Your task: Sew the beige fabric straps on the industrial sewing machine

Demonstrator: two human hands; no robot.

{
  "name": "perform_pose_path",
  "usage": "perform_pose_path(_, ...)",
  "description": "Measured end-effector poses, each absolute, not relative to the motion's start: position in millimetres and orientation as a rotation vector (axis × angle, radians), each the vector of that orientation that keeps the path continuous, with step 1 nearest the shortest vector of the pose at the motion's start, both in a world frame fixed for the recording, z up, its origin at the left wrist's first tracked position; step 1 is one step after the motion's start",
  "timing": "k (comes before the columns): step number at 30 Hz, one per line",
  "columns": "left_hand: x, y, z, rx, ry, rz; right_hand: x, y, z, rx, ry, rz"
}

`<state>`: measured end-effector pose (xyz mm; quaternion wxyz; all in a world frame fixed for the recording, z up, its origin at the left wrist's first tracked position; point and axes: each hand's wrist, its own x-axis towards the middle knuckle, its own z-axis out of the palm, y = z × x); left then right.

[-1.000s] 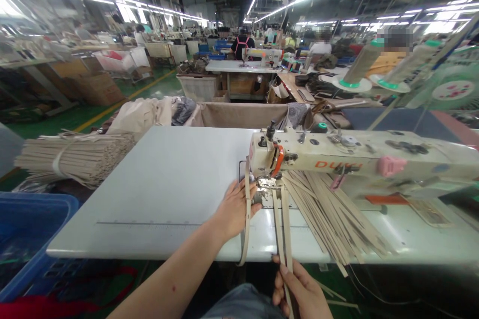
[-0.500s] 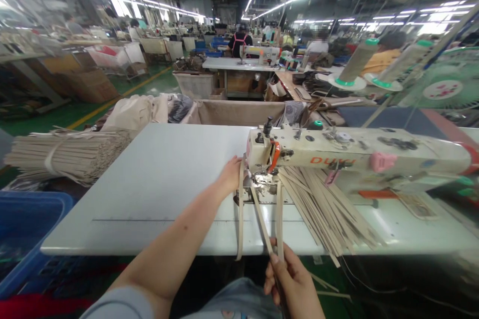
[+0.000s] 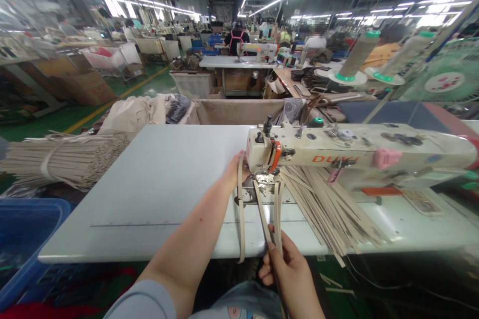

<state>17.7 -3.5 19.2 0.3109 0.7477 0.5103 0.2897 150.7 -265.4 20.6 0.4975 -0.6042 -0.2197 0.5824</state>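
A cream sewing machine point(image 3: 337, 152) stands on a white table point(image 3: 157, 184). Two beige strips point(image 3: 276, 214) run from under its presser foot toward me. My right hand point(image 3: 286, 269) pinches their near ends at the table's front edge. My left hand point(image 3: 235, 171) reaches beside the machine head and grips a third beige strip point(image 3: 241, 224), which hangs in a loop over the table edge. Its fingertips are partly hidden behind the machine head.
A fan of loose beige strips point(image 3: 329, 209) lies under the machine arm. A tied bundle of strips point(image 3: 63, 159) sits at the left. A blue crate point(image 3: 22, 234) stands below left. Thread cones point(image 3: 357, 57) rise at the right. Other people work at machines far behind.
My left hand slid away from me, from the needle plate to the left side of the machine head, taking the looped strip along. My right hand rose slightly with the two strips.
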Motion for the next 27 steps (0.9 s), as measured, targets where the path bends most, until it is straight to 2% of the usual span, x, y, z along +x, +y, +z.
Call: perform_pose_path(27, 19.1, -15.3, 26.7, 1.937, 1.355, 0.859, 145.0, -259.4, 21.0, -1.465, -0.512, 1.356)
